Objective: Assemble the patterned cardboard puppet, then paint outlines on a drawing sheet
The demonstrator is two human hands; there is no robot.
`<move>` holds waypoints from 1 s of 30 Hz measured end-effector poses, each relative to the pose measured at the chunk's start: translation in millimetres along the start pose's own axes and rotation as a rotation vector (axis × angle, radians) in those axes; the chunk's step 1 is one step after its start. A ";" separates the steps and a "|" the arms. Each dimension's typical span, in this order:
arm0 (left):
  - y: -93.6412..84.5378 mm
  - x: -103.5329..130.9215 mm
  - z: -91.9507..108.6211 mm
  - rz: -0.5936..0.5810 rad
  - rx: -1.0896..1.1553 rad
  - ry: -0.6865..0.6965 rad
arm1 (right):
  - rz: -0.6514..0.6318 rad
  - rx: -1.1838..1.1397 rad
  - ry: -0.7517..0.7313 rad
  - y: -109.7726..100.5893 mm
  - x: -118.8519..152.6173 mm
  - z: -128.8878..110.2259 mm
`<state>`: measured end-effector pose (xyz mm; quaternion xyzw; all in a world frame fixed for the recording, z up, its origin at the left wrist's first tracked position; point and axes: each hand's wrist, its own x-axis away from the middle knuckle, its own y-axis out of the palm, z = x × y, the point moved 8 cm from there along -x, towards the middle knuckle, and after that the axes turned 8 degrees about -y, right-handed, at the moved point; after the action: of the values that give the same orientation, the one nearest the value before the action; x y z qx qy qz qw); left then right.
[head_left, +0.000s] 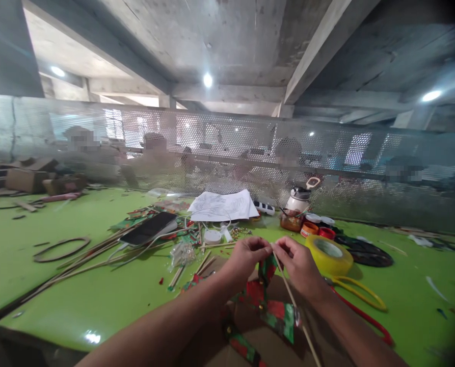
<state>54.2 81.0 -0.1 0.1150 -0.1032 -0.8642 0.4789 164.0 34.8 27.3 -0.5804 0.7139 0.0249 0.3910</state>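
Observation:
My left hand and my right hand meet in front of me, both with fingers pinched. The upper end of a thin wooden stick lies at their fingertips, and its length slants down to the lower right. Under the fingers hangs a red and green camouflage strip, its top partly hidden by my left fingertips. More camouflage pieces, joined by small brass-coloured fasteners, spread below over brown cardboard. The exact grip at the fingertips is too small to make out.
Left of my hands lie a phone with a white cable, several sticks, and a clear bag of small parts. Papers lie behind. To the right are yellow tape, scissors with red and yellow handles, and paint pots. A perforated screen stands behind.

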 end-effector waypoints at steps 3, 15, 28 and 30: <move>1.6 0.0 -6.6 -0.037 0.054 -0.113 | -0.038 0.036 -0.031 -0.6 -1.3 -1.6; -0.2 0.1 -12.9 -0.051 0.122 -0.211 | -0.149 0.089 -0.114 -0.1 -4.2 -7.3; -3.1 -1.4 -17.7 -0.076 0.131 -0.270 | -0.131 0.138 -0.121 4.4 -3.2 -1.2; -3.1 -1.0 -17.0 -0.075 0.118 -0.273 | -0.147 0.147 -0.129 5.2 -3.2 -1.8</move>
<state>57.3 82.3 -17.1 0.0282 -0.2133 -0.8816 0.4200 158.8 38.1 28.3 -0.5981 0.6428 -0.0189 0.4782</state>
